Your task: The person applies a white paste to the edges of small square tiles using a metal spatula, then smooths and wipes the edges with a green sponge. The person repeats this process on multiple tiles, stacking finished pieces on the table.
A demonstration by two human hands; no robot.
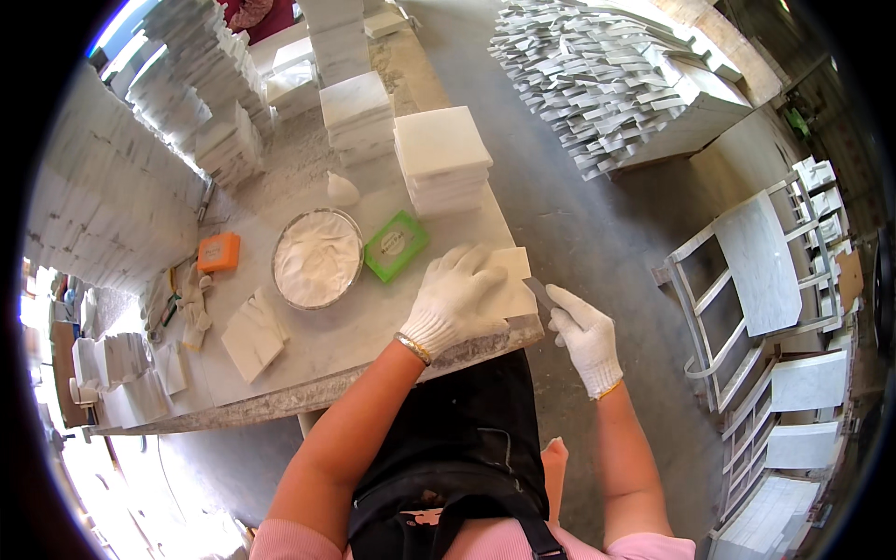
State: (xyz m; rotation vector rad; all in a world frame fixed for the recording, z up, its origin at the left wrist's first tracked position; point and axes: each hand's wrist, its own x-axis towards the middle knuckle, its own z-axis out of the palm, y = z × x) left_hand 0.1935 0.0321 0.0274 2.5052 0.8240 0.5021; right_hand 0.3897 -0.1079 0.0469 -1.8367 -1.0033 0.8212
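My left hand (pixel 453 291), in a white knit glove, lies over a pale square stone tile (pixel 513 273) at the table's front right corner. Its fingers are spread and press down on the tile, covering part of it. My right hand (pixel 588 343), also gloved, is just beyond the table edge. Thumb and fingers are closed on a thin dark grey flat piece (pixel 539 293), whose far end meets the tile's right edge. A green box (pixel 396 245) sits left of my left hand, beside a round bowl of white powder (pixel 317 259).
Tile stacks (pixel 444 154) stand behind my hands, with taller stacks (pixel 103 187) at left. An orange box (pixel 218 252) and a veined tile (pixel 255 336) lie on the table (pixel 308 378). To the right are a pile of stone pieces (pixel 597 84) and a metal rack (pixel 714 299).
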